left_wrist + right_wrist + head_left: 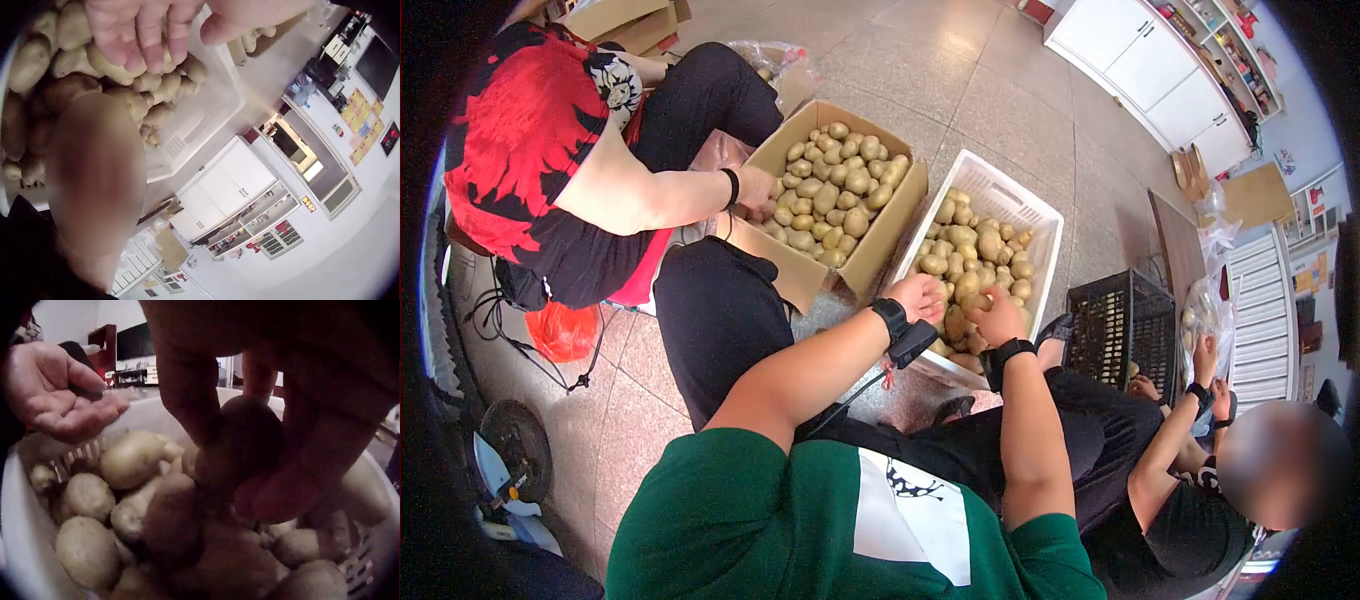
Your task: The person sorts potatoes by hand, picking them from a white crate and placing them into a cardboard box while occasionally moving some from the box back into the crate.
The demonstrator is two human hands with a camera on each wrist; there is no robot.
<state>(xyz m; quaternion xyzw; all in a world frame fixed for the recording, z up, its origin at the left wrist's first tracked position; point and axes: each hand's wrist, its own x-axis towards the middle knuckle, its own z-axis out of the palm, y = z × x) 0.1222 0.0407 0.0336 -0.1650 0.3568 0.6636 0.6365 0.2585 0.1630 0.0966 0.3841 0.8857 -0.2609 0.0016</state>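
Many potatoes (968, 240) fill a white plastic crate (1038, 210). Over its near part, the right hand (1000, 318) grips a dark potato (240, 440) between thumb and fingers, just above the others in the right wrist view. Across from it, near the left wall, the left hand (918, 298) is held palm up with fingers loosely bent and nothing in it. The left wrist view shows its fingers (150, 37) spread over the potatoes; whether they touch any is unclear there.
A cardboard box (900, 215) of potatoes stands left of the crate, with a seated person's hand (755, 190) at it. To the right are a black crate (1100, 330) and another person handling a clear bag (1208, 310). White cabinets (1140, 60) stand beyond the tiled floor.
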